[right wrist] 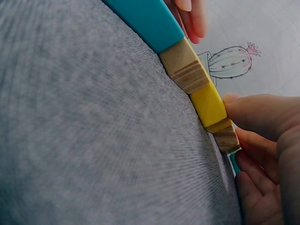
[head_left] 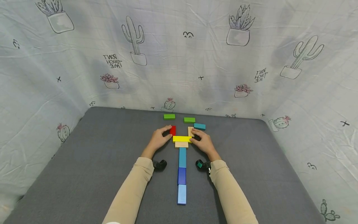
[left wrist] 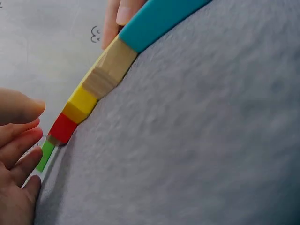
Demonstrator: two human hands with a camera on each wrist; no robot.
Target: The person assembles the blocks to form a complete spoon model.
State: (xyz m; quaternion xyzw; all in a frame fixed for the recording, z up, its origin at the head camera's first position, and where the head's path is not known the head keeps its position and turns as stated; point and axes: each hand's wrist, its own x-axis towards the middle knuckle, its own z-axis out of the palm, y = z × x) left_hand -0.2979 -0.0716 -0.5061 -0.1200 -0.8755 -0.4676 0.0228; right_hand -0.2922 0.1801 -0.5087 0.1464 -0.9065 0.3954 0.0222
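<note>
A red block [head_left: 173, 130] and a plain wooden block [head_left: 190, 131] stand off the far side of a crosswise yellow block [head_left: 180, 139]. My left hand [head_left: 159, 138] is beside the red block, fingertips near its far end. In the left wrist view a gap shows between its thumb [left wrist: 28, 107] and that block. My right hand [head_left: 204, 142] has its thumb [right wrist: 239, 105] at the yellow block's right end and a fingertip on the wooden block. Nearer lies another wooden block [head_left: 181, 145], followed by a teal block [head_left: 182, 157] in line.
Toward me the line continues with a dark blue block [head_left: 181, 176] and a light blue block [head_left: 181, 194]. Two green blocks [head_left: 169, 117] and a second teal block [head_left: 199, 126] lie beyond the hands. A cactus-print cloth [head_left: 179, 62] hangs behind the grey table [head_left: 112, 174].
</note>
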